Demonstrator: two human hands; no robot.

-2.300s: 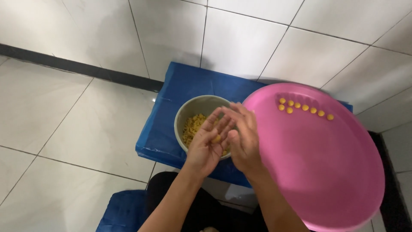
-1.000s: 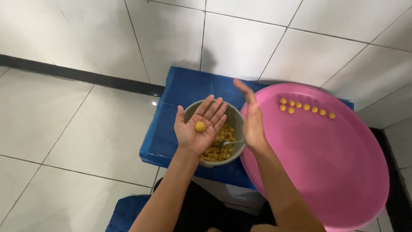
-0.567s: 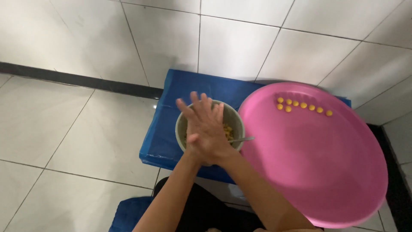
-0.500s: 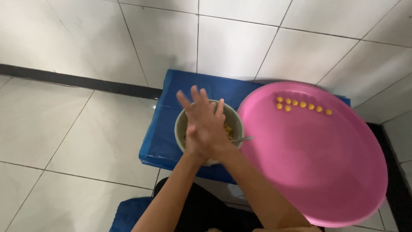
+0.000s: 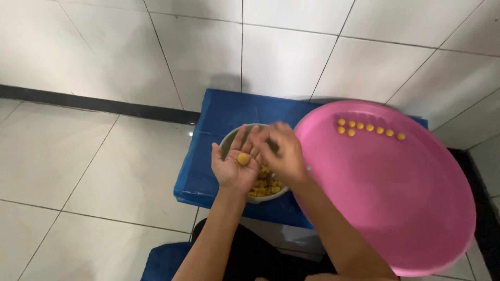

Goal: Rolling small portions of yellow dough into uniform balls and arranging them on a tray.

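Dough ball [image 5: 243,158], small and yellow, rests on your left hand [image 5: 237,165], palm up, grip open flat, above the bowl [image 5: 227,143]. Your right hand [image 5: 281,156] hovers beside it, fingers loosely curled, blurred; nothing visibly held.

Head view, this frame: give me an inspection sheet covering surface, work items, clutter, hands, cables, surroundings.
Surface: blue cloth-covered stand holding a bowl and part of a tray.
Work items: small yellow dough ball on the open palm; grey bowl of yellow mixture; round pink tray with a short row of yellow balls near its far edge.
Clutter: nothing seen.
Hands: left hand open, palm up, over the bowl; right hand blurred, fingers bent, beside the left palm.
Cables: nothing seen.
Surroundings: white tiled floor, white tiled wall, dark baseboard strip.
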